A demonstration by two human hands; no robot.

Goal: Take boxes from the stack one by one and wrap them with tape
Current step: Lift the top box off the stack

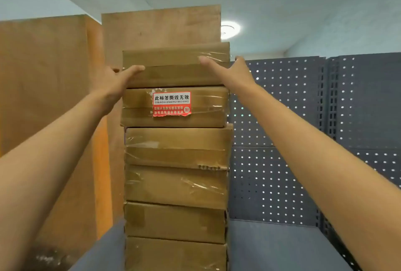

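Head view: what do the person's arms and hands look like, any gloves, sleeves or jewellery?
Both arms are bare along all that shows, with no sleeve in view. The left hand and right hand wear no gloves; no watch, bracelet or ring is visible.
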